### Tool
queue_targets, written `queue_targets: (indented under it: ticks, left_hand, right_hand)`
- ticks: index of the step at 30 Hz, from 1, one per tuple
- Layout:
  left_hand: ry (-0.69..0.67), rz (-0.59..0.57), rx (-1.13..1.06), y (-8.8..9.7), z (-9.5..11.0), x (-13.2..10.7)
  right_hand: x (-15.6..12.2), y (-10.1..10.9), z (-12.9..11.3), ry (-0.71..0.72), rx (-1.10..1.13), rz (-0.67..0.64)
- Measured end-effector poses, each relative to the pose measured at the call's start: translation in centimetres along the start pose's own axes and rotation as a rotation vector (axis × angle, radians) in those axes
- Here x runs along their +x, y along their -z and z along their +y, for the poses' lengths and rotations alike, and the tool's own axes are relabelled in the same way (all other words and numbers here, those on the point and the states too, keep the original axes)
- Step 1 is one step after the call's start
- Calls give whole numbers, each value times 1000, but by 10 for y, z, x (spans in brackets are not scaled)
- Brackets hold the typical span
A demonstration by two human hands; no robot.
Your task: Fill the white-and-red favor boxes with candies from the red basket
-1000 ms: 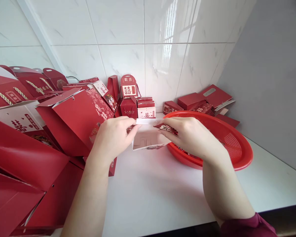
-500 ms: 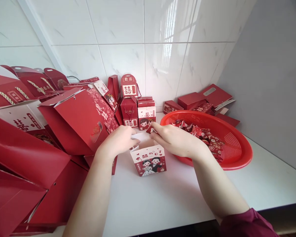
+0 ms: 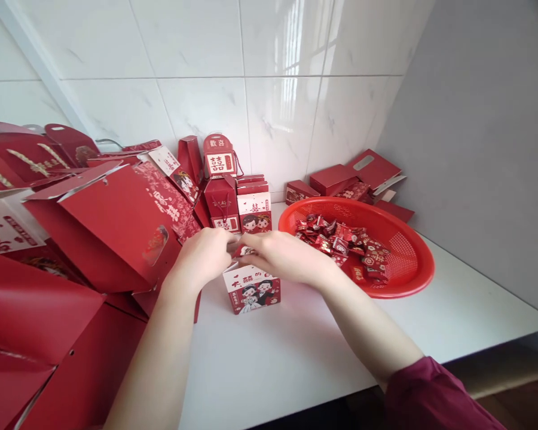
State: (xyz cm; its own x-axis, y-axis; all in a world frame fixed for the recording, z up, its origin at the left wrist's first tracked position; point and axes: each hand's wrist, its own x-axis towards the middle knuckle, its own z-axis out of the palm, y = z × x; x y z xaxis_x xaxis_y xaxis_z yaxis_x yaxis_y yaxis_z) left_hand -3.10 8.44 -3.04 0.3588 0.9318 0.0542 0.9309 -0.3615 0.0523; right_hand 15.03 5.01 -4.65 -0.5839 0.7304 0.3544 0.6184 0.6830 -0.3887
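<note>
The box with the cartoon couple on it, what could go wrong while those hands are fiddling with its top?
The left hand and right hand are both at the top of the box, so pressing too hard might bend or tip it. The right arm passes close to the red basket, and a bump could spill its wrapped sweets. Red boxes lean beside the left arm, so a knock might make them slide.

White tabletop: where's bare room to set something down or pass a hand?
Bare: white tabletop before the cartoon-couple box, between the forearms; and a strip bordered by right forearm, red plastic basket and grey wall. Crowded: left, stacked red gift boxes; along the tiled wall, more boxes; over the cartoon-couple box, left hand and right hand.
</note>
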Motion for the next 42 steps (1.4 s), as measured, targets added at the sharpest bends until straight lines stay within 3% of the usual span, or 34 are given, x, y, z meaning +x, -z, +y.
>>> queue_targets:
  ticks: [3,9,16,31,37,42]
  left_hand:
    - [-7,-3,24,0,-1,3]
    - [-16,-26,-2,-1,-5,7]
    - [-21,-69,-125,-1,-4,6]
    - [-85,-66,-153,-3,-6,4]
    - [-89,-61,-151,-5,-5,3]
    - [-41,-66,-130,-5,-4,3]
  right_hand:
    - [5,-8,5,-93,-91,-78]
    - [1,-1,3,-107,-58,-17]
    - [-2,8,3,-180,-67,-48]
    - [-2,3,11,44,-30,-4]
    - [-3,1,8,21,-120,-40]
    - [-2,-2,8,71,-169,40]
